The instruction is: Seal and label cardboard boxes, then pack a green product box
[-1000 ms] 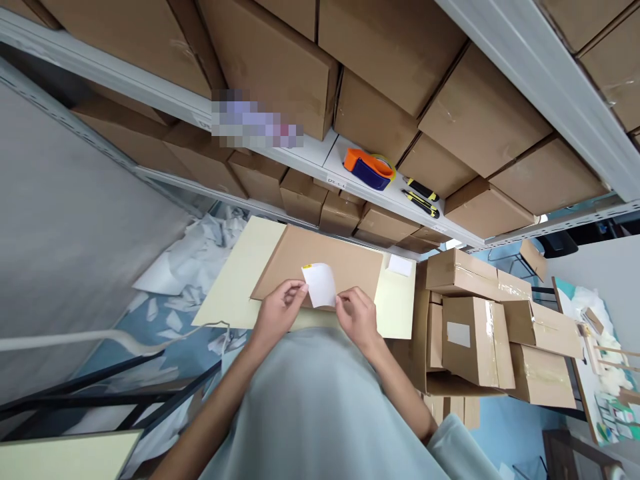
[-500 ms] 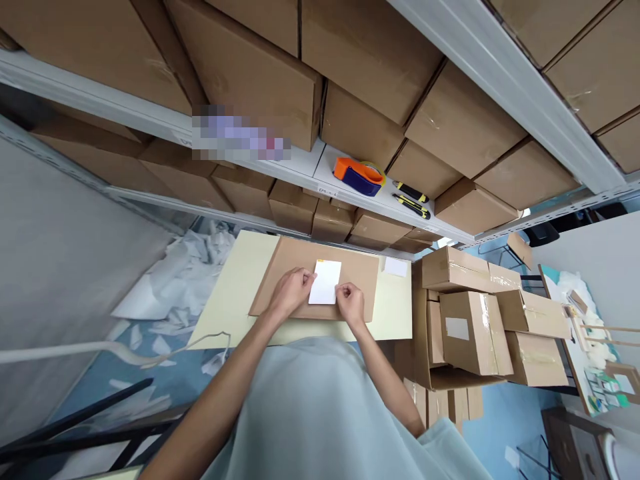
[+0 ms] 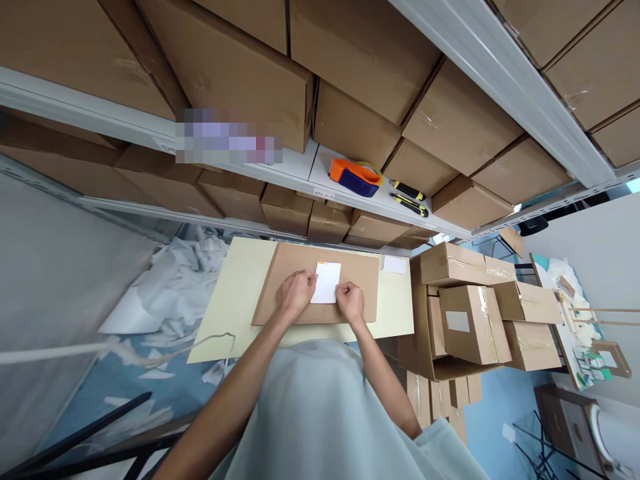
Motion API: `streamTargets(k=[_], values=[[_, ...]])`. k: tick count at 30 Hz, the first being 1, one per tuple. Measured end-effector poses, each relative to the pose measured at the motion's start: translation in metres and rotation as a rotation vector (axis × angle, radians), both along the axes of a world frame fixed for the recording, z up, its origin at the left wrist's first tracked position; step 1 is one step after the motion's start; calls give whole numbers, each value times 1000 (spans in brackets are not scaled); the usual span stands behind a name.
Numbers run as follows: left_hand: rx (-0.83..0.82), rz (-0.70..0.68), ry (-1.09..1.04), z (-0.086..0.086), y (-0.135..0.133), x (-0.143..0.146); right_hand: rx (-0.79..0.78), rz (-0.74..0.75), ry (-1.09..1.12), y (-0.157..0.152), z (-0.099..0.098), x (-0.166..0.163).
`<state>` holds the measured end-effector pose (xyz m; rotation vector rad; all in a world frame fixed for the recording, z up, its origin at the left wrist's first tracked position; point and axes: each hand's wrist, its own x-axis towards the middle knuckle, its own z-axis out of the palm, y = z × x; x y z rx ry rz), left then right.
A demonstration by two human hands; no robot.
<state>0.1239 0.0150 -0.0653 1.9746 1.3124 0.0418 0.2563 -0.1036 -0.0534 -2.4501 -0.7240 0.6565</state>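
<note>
1. We've got a flat cardboard box [image 3: 320, 283] lying on a pale yellow table [image 3: 235, 293], with a white label [image 3: 327, 283] sitting on top of it near the far edge.
2. Our left hand [image 3: 296, 295] rests on the box with its fingertips on the label's left edge, fingers curled loosely and pressing flat, not clamped round anything.
3. Our right hand [image 3: 351, 301] is at the label's lower right corner, fingers bunched together and touching it, nothing gripped as far as we can see.
4. A smaller white slip [image 3: 395, 265] lies on the table just right of the box.
5. On the shelf [image 3: 300, 163] above, there's an orange and blue tape dispenser [image 3: 353, 177] and two yellow-black cutters [image 3: 409, 198] beside it.
6. To the right sits a pile of taped cartons [image 3: 475, 307]; to the left, crumpled white paper [image 3: 175, 293] on the floor.
</note>
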Motion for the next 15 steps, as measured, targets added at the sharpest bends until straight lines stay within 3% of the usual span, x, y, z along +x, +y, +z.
streamTargets(k=[9,15], values=[[-5,-12,83,-2,3,10,-207,89,-75,9,11,0],[22,-11,107,0,0,11,-250,134,-85,10,15,1]])
